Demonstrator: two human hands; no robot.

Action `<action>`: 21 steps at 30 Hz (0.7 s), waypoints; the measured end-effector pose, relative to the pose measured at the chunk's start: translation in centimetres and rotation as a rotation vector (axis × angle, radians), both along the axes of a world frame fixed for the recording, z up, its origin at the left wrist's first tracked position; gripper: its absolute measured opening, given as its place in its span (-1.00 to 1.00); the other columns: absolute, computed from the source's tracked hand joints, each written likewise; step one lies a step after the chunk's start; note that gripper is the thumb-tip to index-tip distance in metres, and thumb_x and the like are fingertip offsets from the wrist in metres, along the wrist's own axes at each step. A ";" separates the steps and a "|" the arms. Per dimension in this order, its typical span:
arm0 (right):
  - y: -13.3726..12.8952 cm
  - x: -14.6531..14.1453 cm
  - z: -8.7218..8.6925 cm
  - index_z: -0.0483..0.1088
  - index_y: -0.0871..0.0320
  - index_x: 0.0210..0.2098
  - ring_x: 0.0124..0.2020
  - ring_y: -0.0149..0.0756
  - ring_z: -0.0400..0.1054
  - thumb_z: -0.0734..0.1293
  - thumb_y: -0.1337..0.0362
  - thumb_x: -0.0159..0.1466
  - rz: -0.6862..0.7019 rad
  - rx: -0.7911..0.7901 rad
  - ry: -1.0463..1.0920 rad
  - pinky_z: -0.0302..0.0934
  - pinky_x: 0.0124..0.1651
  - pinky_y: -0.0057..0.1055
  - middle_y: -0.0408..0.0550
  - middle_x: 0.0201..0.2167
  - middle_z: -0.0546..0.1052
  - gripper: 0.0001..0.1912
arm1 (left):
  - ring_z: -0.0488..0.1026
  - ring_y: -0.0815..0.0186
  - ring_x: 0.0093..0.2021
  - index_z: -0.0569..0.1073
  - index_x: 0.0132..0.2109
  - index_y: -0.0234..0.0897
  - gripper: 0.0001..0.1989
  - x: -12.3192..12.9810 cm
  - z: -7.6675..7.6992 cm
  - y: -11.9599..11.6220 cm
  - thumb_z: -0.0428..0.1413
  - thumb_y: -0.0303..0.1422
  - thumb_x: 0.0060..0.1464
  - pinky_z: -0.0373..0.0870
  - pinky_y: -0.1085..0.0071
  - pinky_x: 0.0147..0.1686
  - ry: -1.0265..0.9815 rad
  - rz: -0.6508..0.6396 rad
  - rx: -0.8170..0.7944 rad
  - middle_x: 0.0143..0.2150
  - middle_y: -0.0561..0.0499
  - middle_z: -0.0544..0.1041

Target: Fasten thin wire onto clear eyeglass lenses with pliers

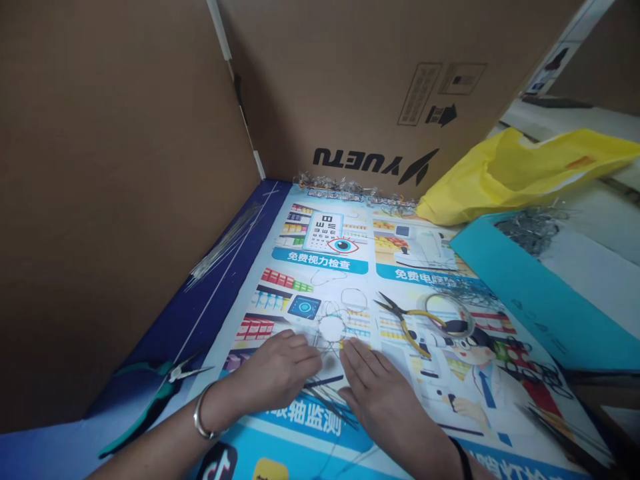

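A flower-like piece of thin bent wire (332, 327), with a round middle and loops around it, lies on the printed poster (363, 293). My left hand (287, 370) is closed, its fingertips pinching the wire piece's lower left edge. On the other side, my right hand (383, 393) lies fairly flat with fingers stretched out, fingertips touching the piece's lower right. Loose wire lengths (333, 400) and a dark thin stick are between my wrists. Just above the piece is a separate wire loop (354, 300).
Yellow-handled pliers (406, 323) and a wire coil (467, 313) are to the right; teal-handled pliers (155, 400) at left. Straight wires (227, 243) lie along the left cardboard wall (125, 167). A blue box (540, 300) with wire scraps and a yellow bag (520, 177) stand at right.
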State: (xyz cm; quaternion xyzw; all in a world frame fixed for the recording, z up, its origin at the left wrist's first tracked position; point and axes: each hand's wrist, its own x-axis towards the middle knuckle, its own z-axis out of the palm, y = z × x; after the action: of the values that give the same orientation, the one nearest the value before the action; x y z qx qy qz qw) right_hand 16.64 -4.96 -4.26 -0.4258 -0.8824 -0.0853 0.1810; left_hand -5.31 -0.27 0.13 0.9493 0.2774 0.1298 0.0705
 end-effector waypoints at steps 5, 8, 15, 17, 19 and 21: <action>-0.1 0.0 -0.2 0.35 0.30 0.00 0.10 -0.15 0.20 0.24 0.17 0.24 -0.006 0.015 -0.007 0.08 0.07 -0.28 0.10 0.03 0.42 -0.59 | 0.25 0.16 0.09 0.39 -0.14 -0.21 -0.72 0.1 0.6 0.2 -0.03 -0.58 0.02 0.11 0.14 0.03 -0.024 -0.029 -0.120 -0.31 0.04 0.53; -0.1 0.1 -0.4 0.34 0.29 0.01 0.11 -0.14 0.19 0.25 0.17 0.24 -0.005 0.028 -0.013 0.08 0.07 -0.27 0.10 0.04 0.41 -0.58 | 0.16 0.19 0.18 0.37 -0.08 -0.18 -0.65 -0.1 0.3 0.1 -0.04 -0.60 0.01 -0.08 0.08 0.16 -0.065 -0.012 -0.152 -0.23 0.05 0.54; -0.1 0.1 -0.3 0.34 0.30 0.01 0.10 -0.16 0.21 0.24 0.15 0.25 -0.011 0.028 -0.014 0.08 0.07 -0.29 0.08 0.04 0.41 -0.57 | 0.22 0.26 0.16 0.38 -0.07 -0.18 -0.64 -0.4 -0.2 0.2 -0.05 -0.60 0.01 -0.15 0.09 0.22 -0.046 0.016 -0.159 -0.13 0.01 0.52; -0.1 0.1 -0.3 0.35 0.29 0.00 0.09 -0.16 0.21 0.24 0.14 0.25 -0.014 0.036 -0.011 0.08 0.07 -0.29 0.07 0.04 0.42 -0.58 | 0.25 0.26 0.14 0.38 -0.06 -0.18 -0.63 -0.4 -0.2 0.3 -0.05 -0.60 0.00 -0.12 0.09 0.22 -0.061 0.017 -0.155 -0.12 0.00 0.51; -0.1 0.1 -0.4 0.35 0.29 0.00 0.10 -0.16 0.21 0.24 0.15 0.25 -0.011 0.041 -0.011 0.07 0.07 -0.28 0.07 0.04 0.41 -0.58 | 0.29 0.27 0.10 0.37 -0.05 -0.18 -0.62 -0.3 -0.3 0.4 -0.05 -0.60 0.00 -0.06 0.10 0.21 -0.083 0.022 -0.160 -0.07 -0.02 0.49; 0.0 0.1 -0.4 0.35 0.29 0.00 0.10 -0.15 0.20 0.25 0.15 0.24 -0.009 0.038 -0.016 0.07 0.08 -0.28 0.08 0.03 0.42 -0.58 | 0.31 0.27 0.08 0.36 -0.04 -0.20 -0.62 -0.1 -0.5 0.6 -0.05 -0.60 -0.01 0.03 0.12 0.18 -0.114 0.042 -0.158 0.02 -0.05 0.44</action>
State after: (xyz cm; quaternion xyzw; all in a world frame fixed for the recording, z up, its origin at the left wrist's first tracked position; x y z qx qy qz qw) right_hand 16.71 -4.98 -4.63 -0.4256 -0.8801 -0.1065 0.1815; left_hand -5.45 0.37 -0.36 0.9258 0.3022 0.1629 0.1580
